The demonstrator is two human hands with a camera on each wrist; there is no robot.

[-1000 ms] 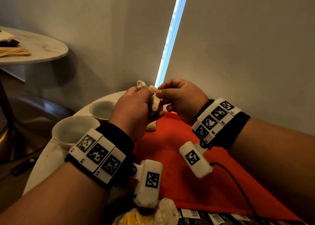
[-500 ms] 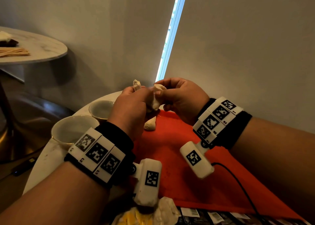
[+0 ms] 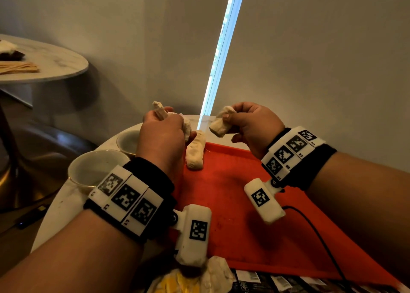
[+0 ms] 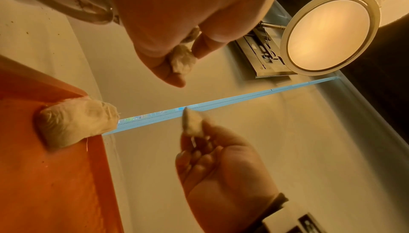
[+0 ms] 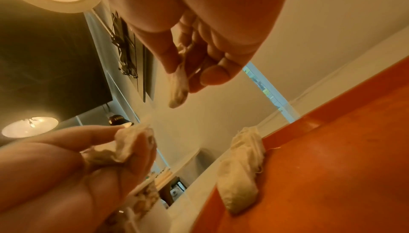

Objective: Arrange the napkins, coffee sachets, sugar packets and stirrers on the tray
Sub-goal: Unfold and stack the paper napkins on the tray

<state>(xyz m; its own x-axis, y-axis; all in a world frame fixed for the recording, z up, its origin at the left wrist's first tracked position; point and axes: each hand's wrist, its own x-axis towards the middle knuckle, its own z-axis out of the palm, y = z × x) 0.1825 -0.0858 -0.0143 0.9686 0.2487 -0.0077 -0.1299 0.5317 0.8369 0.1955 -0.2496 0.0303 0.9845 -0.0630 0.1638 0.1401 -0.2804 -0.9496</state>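
Napkin point(image 3: 218, 126) pinched in right hand point(image 3: 253, 126)

The head camera looks forward and down from above both forearms, taking in the flat orange plastic tray point(image 3: 233, 204) on the round white table point(image 3: 57, 206) and the grey wall behind. The left wrist camera sits close under the left hand point(image 4: 177, 18), looking along the fingers and upward to the ceiling. The right wrist camera sits just as close under the right hand point(image 5: 199, 35), also tilted upward. All three views share the rolled white cloth napkin point(image 3: 195, 152) at the tray's far corner.
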